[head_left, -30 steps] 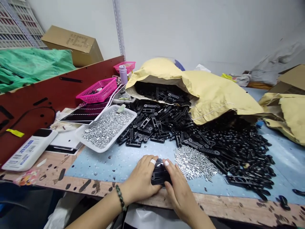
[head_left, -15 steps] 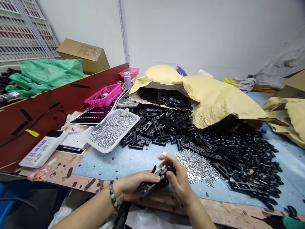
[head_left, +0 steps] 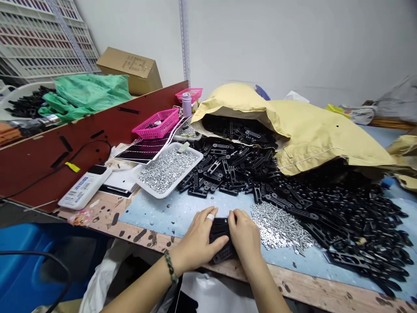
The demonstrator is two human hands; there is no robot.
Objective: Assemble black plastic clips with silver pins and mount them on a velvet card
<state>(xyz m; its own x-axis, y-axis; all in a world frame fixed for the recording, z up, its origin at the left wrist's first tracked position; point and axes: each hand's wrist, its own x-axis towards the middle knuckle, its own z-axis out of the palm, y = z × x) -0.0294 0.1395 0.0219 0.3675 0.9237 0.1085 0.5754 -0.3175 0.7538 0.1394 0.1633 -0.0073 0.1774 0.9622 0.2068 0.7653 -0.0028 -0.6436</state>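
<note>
My left hand (head_left: 198,239) and right hand (head_left: 244,232) press in from both sides around a stack of flat black plastic brackets (head_left: 220,228), fingers curled over it, at the near edge of the pale blue work mat (head_left: 156,213). Just right of my right hand lies a scatter of silver screws (head_left: 276,226). Farther off, a heap of loose black brackets (head_left: 325,208) runs out from under a yellow paper sack (head_left: 319,134), and a white tray of small silver nuts (head_left: 167,171) sits far left of it.
</note>
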